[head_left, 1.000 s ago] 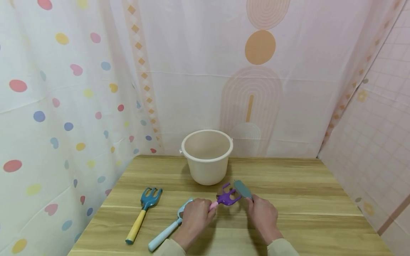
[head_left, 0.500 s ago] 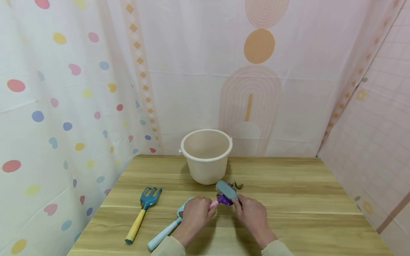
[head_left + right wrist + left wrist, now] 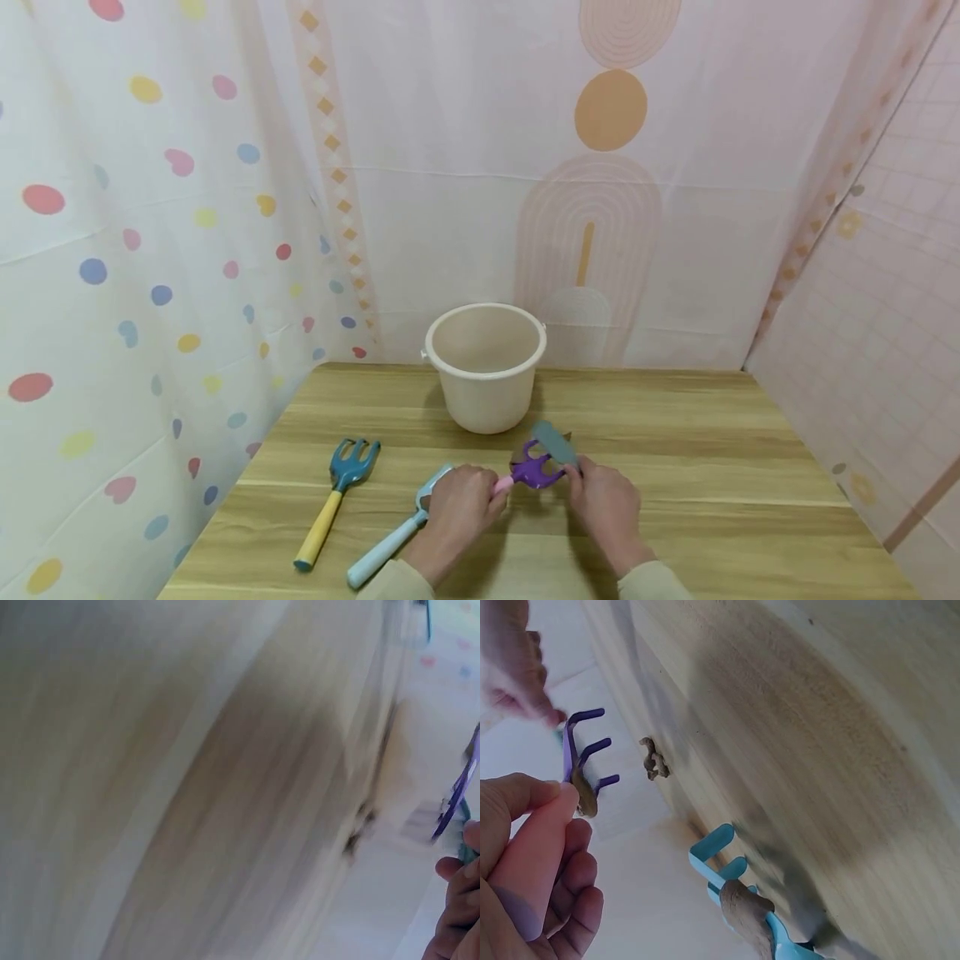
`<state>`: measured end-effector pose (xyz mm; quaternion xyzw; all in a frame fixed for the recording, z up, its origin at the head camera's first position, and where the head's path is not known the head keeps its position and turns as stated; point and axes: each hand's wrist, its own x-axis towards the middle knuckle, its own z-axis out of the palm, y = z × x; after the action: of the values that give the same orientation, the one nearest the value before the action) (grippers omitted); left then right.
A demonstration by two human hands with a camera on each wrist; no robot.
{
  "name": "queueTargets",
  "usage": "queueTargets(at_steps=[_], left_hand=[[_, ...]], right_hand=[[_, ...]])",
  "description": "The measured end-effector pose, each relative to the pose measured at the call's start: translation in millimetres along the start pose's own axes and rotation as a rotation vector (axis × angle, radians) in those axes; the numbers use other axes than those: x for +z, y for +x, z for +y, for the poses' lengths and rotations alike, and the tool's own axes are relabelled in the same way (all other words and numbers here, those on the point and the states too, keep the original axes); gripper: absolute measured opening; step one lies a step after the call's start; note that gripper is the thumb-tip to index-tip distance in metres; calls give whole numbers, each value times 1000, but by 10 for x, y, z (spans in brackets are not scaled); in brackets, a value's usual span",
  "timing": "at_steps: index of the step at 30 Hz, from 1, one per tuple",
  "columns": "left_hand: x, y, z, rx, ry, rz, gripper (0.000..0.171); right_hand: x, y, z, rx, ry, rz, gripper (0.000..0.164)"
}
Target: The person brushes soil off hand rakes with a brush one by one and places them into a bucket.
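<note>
Printed curtains stand behind and beside the wooden table. Near the table's far edge, a little left of its middle, a cream bucket stands upright. A light-blue fork lies toward the left part of the near edge, its tines partly behind the left hand. Closer to the left edge lies a teal fork with a yellow handle, tines toward the far edge.

The left hand's fingers curl round the pink handle of a purple fork, holding it over the table between both hands, its head toward the right hand. That hand grips a grey-green brush, which overlaps the purple tines; blur hides whether the bristles touch them. Brown clay-like matter sits on the light-blue fork, a smaller lump lies on the table, and a brown patch shows at the purple fork's head.
</note>
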<state>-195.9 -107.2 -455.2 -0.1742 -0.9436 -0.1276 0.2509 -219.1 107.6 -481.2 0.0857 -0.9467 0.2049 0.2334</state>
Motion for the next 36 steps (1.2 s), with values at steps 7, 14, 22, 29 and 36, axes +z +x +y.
queueTargets(at_steps=[7, 14, 22, 29, 36], left_hand=[[-58, 59, -15, -22, -24, 22, 37], [-46, 53, -56, -49, -56, -7, 37], [-24, 42, -45, -24, -24, 10, 39], [3, 20, -48, -1, -12, 37, 45], [11, 26, -51, 29, -6, 83, 48]], right_hand=[[-69, 24, 193, 124, 35, -100, 25], [-103, 54, -60, -20, 59, 75, 17], [-14, -46, -238, -211, -6, 91, 18], [11, -36, -228, -156, -18, 76, 15], [5, -26, -223, -109, -19, 53, 16]])
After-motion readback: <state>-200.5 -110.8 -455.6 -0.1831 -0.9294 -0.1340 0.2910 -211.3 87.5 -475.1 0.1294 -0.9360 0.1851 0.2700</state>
